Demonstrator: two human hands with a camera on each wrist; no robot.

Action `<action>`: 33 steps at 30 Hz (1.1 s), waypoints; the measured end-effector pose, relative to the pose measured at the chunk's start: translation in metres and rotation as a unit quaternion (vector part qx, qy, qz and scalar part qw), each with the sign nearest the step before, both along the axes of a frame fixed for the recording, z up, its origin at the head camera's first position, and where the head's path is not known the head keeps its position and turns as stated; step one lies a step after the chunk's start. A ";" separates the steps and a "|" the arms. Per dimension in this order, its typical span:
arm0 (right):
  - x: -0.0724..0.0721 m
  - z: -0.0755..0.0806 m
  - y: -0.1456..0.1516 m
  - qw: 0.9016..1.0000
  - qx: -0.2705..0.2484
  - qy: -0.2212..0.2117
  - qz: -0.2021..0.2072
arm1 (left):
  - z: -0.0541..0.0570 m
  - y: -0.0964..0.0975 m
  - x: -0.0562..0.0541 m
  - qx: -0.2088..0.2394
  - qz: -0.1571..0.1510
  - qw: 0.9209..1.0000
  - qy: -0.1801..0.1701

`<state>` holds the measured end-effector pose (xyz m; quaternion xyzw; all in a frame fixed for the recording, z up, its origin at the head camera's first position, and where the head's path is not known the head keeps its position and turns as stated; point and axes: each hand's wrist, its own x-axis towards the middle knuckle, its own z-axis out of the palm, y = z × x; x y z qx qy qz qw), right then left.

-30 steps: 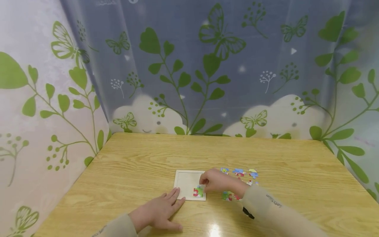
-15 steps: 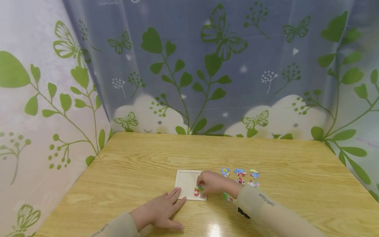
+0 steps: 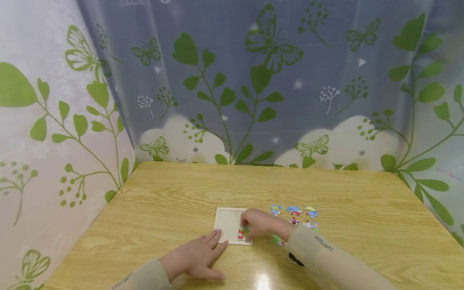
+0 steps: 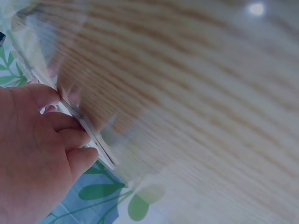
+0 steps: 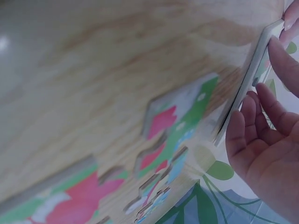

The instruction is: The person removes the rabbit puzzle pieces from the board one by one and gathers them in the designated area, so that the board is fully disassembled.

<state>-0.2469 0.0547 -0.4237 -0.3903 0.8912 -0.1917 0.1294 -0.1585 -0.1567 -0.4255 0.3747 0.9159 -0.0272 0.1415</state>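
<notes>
A shallow pale wooden puzzle tray [image 3: 228,218] lies on the table. My left hand [image 3: 197,257] is spread flat, its fingertips resting on the tray's near left corner and its thumb out on the table. Over the tray's right side, my right hand [image 3: 259,222] pinches a jigsaw piece with thumb and curled fingers, mostly hidden by the hand. Red and green jigsaw artwork [image 3: 241,234] shows beside those fingertips in the lower right corner. In the right wrist view, thumb and fingers close in over the tray edge [image 5: 245,86].
Several loose jigsaw pieces lie right of the tray, among them a blue and yellow piece [image 3: 276,209], a blue and red piece [image 3: 293,210] and a green piece [image 3: 278,240]. My right sleeve [image 3: 319,249] hides part of that area. A patterned curtain [image 3: 232,80] hangs behind the table.
My right hand has shifted slightly left and down over the tray's lower right corner, covering more of the artwork there. The left hand stays on the tray's corner.
</notes>
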 end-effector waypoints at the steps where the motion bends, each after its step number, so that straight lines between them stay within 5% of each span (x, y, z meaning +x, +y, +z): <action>1: 0.000 0.000 0.000 1.000 -0.001 -0.002 0.000 | 0.000 0.000 0.000 0.000 0.000 1.000 0.000; 33: -0.004 0.005 0.016 0.991 -0.115 -0.068 0.025 | 0.001 0.003 -0.002 -0.006 0.000 1.000 0.003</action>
